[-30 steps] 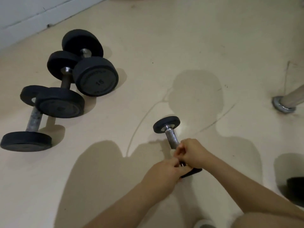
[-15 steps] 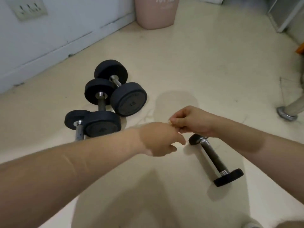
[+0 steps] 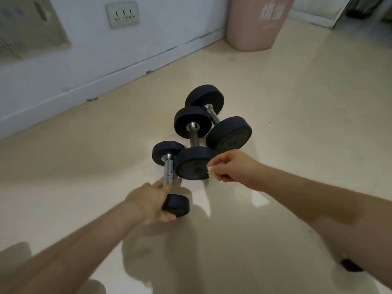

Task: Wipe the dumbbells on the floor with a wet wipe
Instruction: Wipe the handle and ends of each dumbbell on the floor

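Note:
Three black dumbbells lie together on the cream floor. My left hand [image 3: 151, 201] grips the near end of the small dumbbell [image 3: 169, 174], fingers around its near weight and the steel handle. My right hand [image 3: 231, 169] pinches a crumpled wet wipe [image 3: 212, 173] beside the near weight of the middle dumbbell [image 3: 192, 163]. The largest dumbbell [image 3: 228, 132] lies behind it, touching it. A fourth, small dumbbell's black end [image 3: 350, 265] shows under my right forearm; the arm hides the rest of it.
A white wall with a baseboard [image 3: 106, 79] and a power socket [image 3: 123, 14] runs along the left. A pink bin [image 3: 257, 24] stands at the back by the wall. Cream floor stretches to the right of the dumbbells.
My hands left the small dumbbell at the right and moved to the group of three. My left hand has taken hold of the small dumbbell there. My right hand carried the wipe over.

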The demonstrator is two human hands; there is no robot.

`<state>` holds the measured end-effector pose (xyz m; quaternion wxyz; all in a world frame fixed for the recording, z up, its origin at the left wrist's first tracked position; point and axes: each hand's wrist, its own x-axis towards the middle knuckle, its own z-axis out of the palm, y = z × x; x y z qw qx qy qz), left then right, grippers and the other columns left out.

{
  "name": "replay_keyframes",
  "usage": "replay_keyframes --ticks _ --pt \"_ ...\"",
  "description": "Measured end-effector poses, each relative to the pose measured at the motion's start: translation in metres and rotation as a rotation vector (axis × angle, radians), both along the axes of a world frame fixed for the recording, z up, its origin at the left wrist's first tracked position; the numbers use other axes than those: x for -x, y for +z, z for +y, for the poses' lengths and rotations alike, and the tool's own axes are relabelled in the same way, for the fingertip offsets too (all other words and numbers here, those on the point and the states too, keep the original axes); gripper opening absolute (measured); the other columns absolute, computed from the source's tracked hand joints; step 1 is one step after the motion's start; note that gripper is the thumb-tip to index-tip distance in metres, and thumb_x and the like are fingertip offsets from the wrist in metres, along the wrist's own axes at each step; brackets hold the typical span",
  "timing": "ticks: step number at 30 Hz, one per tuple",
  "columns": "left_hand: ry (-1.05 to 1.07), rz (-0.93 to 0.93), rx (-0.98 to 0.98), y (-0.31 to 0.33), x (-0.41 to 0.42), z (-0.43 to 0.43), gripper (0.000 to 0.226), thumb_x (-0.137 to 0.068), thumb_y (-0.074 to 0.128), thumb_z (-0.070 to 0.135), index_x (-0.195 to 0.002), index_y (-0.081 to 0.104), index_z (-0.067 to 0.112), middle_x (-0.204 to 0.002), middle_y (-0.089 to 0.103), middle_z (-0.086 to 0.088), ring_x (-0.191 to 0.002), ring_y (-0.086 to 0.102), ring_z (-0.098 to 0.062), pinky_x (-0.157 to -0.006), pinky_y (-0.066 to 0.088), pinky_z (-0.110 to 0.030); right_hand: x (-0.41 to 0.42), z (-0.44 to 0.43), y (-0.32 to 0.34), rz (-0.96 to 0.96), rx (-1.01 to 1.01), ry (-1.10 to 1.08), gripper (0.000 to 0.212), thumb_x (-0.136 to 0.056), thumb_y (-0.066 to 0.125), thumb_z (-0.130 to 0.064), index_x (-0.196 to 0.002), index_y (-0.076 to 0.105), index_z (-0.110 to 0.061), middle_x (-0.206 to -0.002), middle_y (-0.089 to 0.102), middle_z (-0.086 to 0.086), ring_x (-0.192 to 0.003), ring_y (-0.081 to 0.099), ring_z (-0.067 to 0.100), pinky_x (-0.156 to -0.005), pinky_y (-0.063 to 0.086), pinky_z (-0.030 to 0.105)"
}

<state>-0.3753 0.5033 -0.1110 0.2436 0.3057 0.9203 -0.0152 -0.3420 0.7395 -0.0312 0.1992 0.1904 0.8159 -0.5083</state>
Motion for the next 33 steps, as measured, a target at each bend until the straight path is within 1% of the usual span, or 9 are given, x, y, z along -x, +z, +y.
replay_keyframes --ticks 3,6,11,14,19,22,26,30,33 --pt "0.05 0.098 -0.07 -0.031 -0.01 0.006 0.06 -0.087 0.054 0.053 -0.134 0.033 0.022 -0.117 0.059 -0.007 -0.1 0.06 -0.029 -0.078 0.049 -0.033 -0.005 -0.024 -0.026 -0.009 0.147 -0.098 0.029 -0.089 0.062 -0.006 -0.118 0.063 -0.009 -0.109 0.066 0.009 -0.099 0.064 0.019 -0.082 0.055 0.026" --pt "-0.024 0.215 -0.005 -0.03 -0.007 0.013 0.058 -0.093 0.045 0.054 -0.136 0.034 0.017 -0.113 0.06 -0.009 -0.096 0.061 -0.032 -0.068 0.042 -0.034 -0.012 -0.039 -0.047 -0.036 0.066 -0.071 0.033 -0.093 0.054 -0.001 -0.124 0.059 -0.008 -0.107 0.066 0.009 -0.093 0.066 0.019 -0.083 0.057 0.029" --pt "-0.156 0.211 0.085 -0.023 -0.015 0.025 0.054 -0.096 0.04 0.05 -0.129 0.04 0.008 -0.106 0.064 -0.014 -0.087 0.064 -0.034 -0.064 0.042 -0.035 0.003 -0.028 -0.026 0.032 -0.19 0.213 0.016 -0.088 0.066 -0.014 -0.103 0.063 -0.017 -0.083 0.07 0.003 -0.07 0.066 0.011 -0.065 0.054 0.021" --pt "-0.082 0.162 0.042 -0.018 -0.025 0.037 0.051 -0.096 0.041 0.05 -0.124 0.043 0.007 -0.105 0.064 -0.014 -0.087 0.064 -0.034 -0.064 0.044 -0.036 0.019 -0.023 -0.003 0.063 -0.252 0.345 0.003 -0.087 0.067 -0.019 -0.09 0.066 -0.02 -0.082 0.07 0.002 -0.069 0.064 0.009 -0.064 0.053 0.021" --pt "0.053 0.236 -0.067 -0.012 -0.032 0.041 0.055 -0.094 0.037 0.057 -0.123 0.039 0.011 -0.106 0.064 -0.011 -0.089 0.063 -0.034 -0.068 0.048 -0.037 0.032 -0.027 0.001 0.056 -0.305 0.567 0.009 -0.083 0.068 -0.011 -0.089 0.068 -0.018 -0.085 0.065 -0.002 -0.077 0.06 0.01 -0.065 0.05 0.018" --pt "0.19 0.173 -0.223 -0.017 -0.045 0.025 0.049 -0.092 0.038 0.06 -0.116 0.037 0.018 -0.099 0.064 -0.005 -0.083 0.063 -0.031 -0.067 0.044 -0.036 0.039 -0.033 -0.025 0.093 -0.222 0.507 0.012 -0.086 0.062 -0.004 -0.095 0.067 -0.011 -0.08 0.061 -0.003 -0.074 0.059 0.013 -0.061 0.047 0.016" --pt "0.42 -0.007 -0.549 -0.04 -0.078 -0.016 0.027 -0.088 0.052 0.054 -0.098 0.03 0.04 -0.077 0.053 0.017 -0.068 0.053 -0.007 -0.058 0.037 -0.018 0.02 -0.055 -0.089 0.124 -0.216 0.462 0.007 -0.095 0.051 -0.017 -0.096 0.058 -0.015 -0.084 0.056 -0.002 -0.075 0.051 0.012 -0.058 0.038 0.019" --pt "0.684 -0.06 -0.643 -0.06 -0.112 -0.042 0.045 -0.075 0.045 0.058 -0.111 0.047 0.031 -0.095 0.061 0.014 -0.083 0.059 -0.006 -0.073 0.048 -0.028 -0.02 -0.09 -0.136 0.159 -0.048 0.35 0.009 -0.093 0.049 -0.016 -0.085 0.052 -0.016 -0.076 0.053 -0.005 -0.071 0.048 0.01 -0.059 0.036 0.022" --pt "0.707 -0.019 -0.679 -0.06 -0.133 -0.038 0.035 -0.079 0.057 0.039 -0.114 0.05 0.034 -0.1 0.062 0.019 -0.087 0.059 -0.001 -0.076 0.047 -0.021 -0.048 -0.108 -0.147 0.246 0.091 0.076 0.01 -0.091 0.049 -0.008 -0.08 0.049 -0.01 -0.067 0.047 -0.003 -0.061 0.043 0.006 -0.059 0.036 0.025"
